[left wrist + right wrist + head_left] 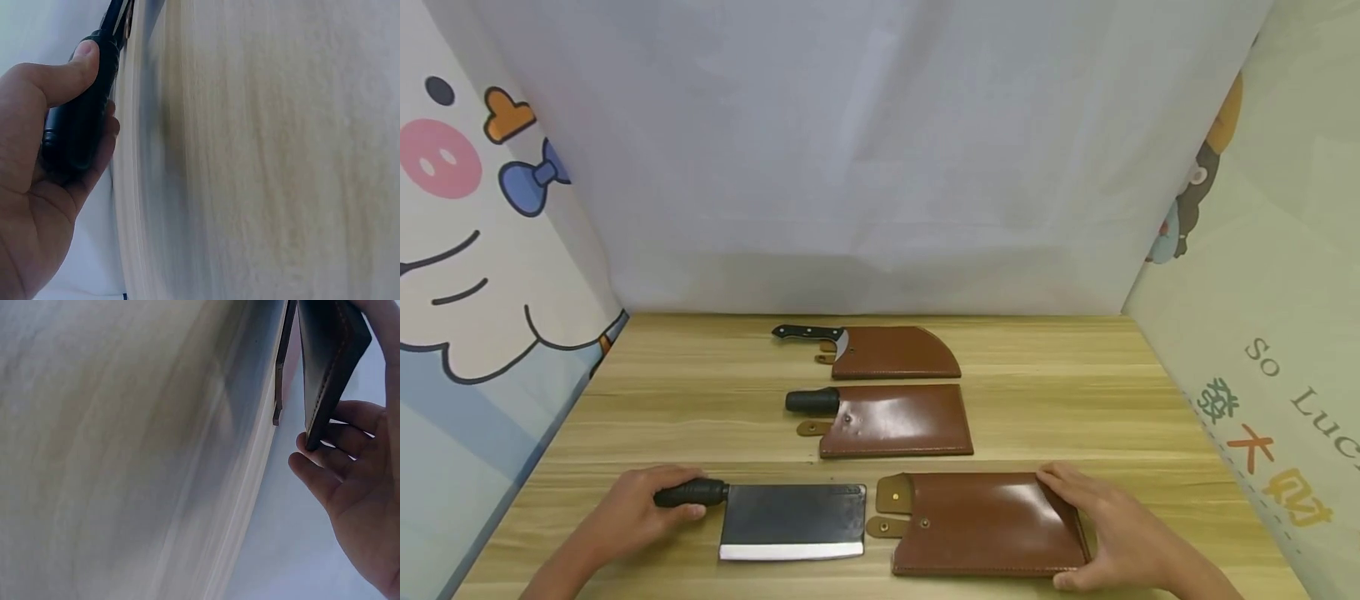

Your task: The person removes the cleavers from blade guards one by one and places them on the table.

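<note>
My left hand (636,510) grips the black handle of a cleaver (793,515), its thumb along the handle in the left wrist view. The cleaver's wide dark blade points right, with the bright cutting edge toward me. Just right of the blade tip lies a brown leather knife sheath (985,525), its two snap straps (891,527) facing the blade. My right hand (1116,533) holds the sheath's right end, fingers at the far corner and thumb at the near one. In the right wrist view the fingers touch the stitched edge of the sheath (328,375).
Behind these lies a black-handled cleaver in a brown sheath (898,421). Farther back is a knife with a riveted handle (808,332) in a curved sheath (898,352). The wooden table (685,392) meets a white cloth backdrop (880,167), with printed panels at both sides.
</note>
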A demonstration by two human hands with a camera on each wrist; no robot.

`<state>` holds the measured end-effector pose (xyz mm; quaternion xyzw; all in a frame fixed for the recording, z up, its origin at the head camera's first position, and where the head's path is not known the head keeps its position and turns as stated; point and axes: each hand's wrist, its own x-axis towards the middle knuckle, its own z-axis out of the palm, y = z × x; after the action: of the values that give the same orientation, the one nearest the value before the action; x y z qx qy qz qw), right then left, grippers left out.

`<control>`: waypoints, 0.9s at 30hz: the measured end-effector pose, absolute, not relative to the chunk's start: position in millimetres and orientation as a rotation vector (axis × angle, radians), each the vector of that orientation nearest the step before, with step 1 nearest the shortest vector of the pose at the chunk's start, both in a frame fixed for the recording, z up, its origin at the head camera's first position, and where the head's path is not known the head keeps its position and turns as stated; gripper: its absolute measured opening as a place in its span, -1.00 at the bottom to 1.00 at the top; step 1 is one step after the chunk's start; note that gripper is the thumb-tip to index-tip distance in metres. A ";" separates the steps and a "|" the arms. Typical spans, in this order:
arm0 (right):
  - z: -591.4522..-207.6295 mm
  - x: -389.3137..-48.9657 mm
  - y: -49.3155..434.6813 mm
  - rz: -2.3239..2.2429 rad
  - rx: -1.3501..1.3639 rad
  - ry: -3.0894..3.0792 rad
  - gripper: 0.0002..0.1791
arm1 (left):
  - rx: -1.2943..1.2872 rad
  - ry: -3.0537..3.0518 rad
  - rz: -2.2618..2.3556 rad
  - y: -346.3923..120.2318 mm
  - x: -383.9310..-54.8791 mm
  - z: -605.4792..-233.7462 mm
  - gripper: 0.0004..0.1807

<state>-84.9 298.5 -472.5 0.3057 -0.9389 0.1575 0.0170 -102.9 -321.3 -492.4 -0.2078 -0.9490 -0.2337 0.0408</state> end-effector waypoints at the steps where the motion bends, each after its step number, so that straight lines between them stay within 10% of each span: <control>1: -473.4 -85.0 298.4 0.488 0.951 -2.926 0.26 | -0.627 -2.920 -0.720 -321.2 -103.1 -492.6 -0.54; 27: -489.0 -90.6 300.5 0.552 0.958 -3.120 0.36 | -0.531 -3.068 -0.678 -320.9 -106.0 -499.0 -0.47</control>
<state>-90.6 300.5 -489.0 0.2884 -0.9392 0.1663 -0.0839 -106.0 -320.9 -499.0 -0.1667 -0.9625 -0.2127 -0.0224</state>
